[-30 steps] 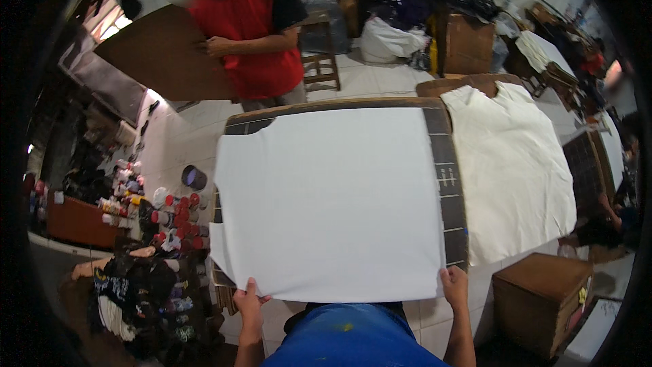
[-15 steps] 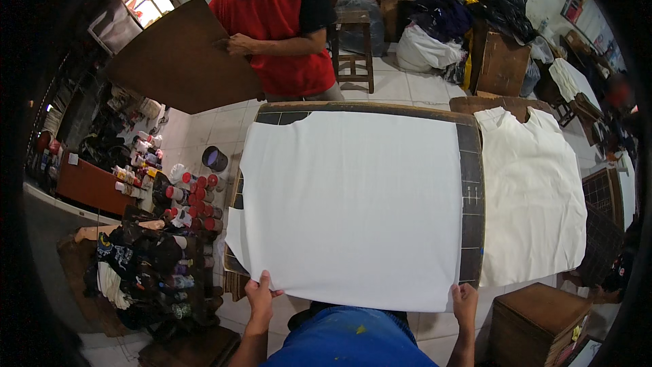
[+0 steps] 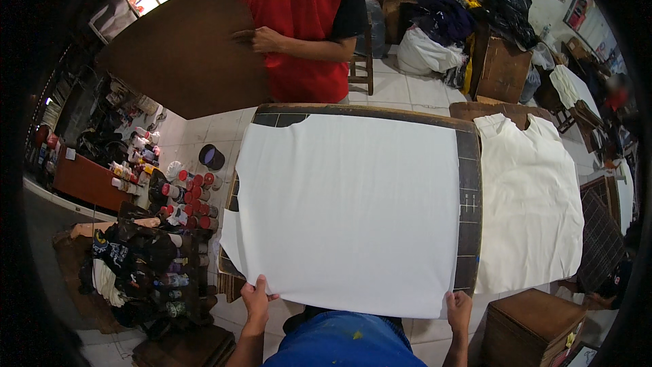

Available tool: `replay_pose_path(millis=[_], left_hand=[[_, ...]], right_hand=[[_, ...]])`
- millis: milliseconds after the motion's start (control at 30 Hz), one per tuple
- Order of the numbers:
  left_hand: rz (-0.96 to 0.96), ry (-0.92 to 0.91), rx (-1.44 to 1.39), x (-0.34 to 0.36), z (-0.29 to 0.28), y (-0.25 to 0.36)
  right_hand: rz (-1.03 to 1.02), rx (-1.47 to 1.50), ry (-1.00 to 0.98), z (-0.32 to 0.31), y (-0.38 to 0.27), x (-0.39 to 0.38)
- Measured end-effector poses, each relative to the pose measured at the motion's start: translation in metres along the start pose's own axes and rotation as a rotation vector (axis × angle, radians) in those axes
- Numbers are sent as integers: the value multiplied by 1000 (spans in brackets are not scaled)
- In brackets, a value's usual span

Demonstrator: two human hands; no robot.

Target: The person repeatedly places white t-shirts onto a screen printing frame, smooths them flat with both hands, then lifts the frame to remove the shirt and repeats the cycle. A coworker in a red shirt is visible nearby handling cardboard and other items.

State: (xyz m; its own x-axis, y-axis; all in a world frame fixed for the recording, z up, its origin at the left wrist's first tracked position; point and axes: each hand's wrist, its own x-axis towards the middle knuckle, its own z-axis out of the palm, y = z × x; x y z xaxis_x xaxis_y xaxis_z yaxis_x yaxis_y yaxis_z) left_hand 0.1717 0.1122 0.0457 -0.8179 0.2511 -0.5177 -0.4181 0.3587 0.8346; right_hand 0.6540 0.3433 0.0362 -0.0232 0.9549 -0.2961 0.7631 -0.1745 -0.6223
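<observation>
White cloth (image 3: 353,211), pinched along its near edge by both hands (image 3: 257,304) (image 3: 459,311) — grip partly hidden — covers most of a dark board (image 3: 468,234).

Red-lidded jars (image 3: 197,192), stacked boards (image 3: 536,316) and spread cloth (image 3: 346,211) show a workshop.

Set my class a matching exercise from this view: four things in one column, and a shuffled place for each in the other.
Column one
1. white fabric panel
2. cream fabric panel
3. dark bucket
4. left hand

Column two
A. standing on the tiled floor
B. gripping near the lower left corner
C. over the brown board at right
D. spread across the black, line-marked board

Pairs: 1-D, 2-C, 3-A, 4-B
</observation>
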Motion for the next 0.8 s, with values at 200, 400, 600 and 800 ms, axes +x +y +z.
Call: replay_pose_path(millis=[200,400,600,800], left_hand=[[4,14,-6,3,1,-3],[42,32,-10,4,3,-8],[11,36,70,5,-3,-9],[7,-80,137,4,-7,-10]], right_hand=[[56,57,-3,1,-1,0],[72,140,-1,4,2,0],[95,329,10,7,3,-6],[93,316,-38,4,12,-21]])
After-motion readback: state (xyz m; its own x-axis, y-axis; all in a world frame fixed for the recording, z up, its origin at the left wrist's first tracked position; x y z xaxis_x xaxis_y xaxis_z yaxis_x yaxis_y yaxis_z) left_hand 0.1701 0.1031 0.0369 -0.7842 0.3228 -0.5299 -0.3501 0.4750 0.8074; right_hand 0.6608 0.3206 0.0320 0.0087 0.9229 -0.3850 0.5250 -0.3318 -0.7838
